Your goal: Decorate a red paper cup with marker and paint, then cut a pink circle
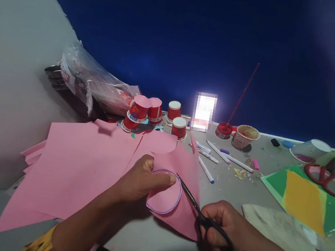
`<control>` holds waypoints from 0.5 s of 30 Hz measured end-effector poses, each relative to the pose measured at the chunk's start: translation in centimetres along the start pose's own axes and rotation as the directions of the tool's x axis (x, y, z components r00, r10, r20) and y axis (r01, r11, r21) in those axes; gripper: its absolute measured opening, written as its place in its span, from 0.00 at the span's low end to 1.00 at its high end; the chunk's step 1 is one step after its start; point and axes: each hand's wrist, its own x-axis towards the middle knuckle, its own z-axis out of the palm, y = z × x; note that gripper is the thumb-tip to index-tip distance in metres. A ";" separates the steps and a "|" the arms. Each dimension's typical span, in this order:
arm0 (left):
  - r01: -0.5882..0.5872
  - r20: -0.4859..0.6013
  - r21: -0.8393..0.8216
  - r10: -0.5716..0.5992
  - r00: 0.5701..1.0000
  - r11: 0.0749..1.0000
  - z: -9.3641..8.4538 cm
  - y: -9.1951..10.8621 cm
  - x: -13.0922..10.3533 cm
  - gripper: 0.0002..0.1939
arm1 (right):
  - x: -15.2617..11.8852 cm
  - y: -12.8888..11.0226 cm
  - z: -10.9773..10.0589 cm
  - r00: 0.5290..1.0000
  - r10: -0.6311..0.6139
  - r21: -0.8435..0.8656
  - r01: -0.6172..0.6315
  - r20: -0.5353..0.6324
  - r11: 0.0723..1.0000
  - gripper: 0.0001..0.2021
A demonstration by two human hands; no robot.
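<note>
A sheet of pink paper (pixel 164 199) with a circle drawn on it in blue is pinched in my left hand (pixel 146 180), the thumb lying across the circle. My right hand (pixel 221 225) grips black-handled scissors (pixel 190 198), fingers wrapped through the loops. The blades meet the paper at the circle's upper right edge. Part of the sheet hangs down to the right, below the blades. Larger pink sheets (pixel 81 167) lie spread to the left, beneath my left forearm.
Red paper cups (pixel 179 129), some topped with pink, stand at the back. Markers (pixel 206 170) lie scattered mid-table. A paint pot (pixel 224 130) with a brush and a stained cup (pixel 245 137) stand behind. Red-handled scissors (pixel 326 178) rest on green and yellow sheets (pixel 304 202). A cloth (pixel 282 241) lies right.
</note>
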 end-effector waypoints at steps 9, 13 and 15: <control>-0.025 0.130 0.158 0.004 0.992 0.987 -0.5 0.9 -0.1 0.18 | -0.2 -0.5 0.3 0.997 0.073 -0.012 -0.073 -0.026 0.997 0.14; -0.030 0.151 0.168 0.005 0.989 0.985 -0.6 1.0 0.0 0.19 | 0.0 -0.5 0.4 0.996 0.081 0.007 -0.081 -0.034 0.997 0.09; -0.027 0.158 0.187 -0.003 0.987 0.982 -0.6 1.0 0.0 0.21 | 0.1 -0.5 0.5 0.994 0.100 0.010 -0.100 -0.044 0.995 0.06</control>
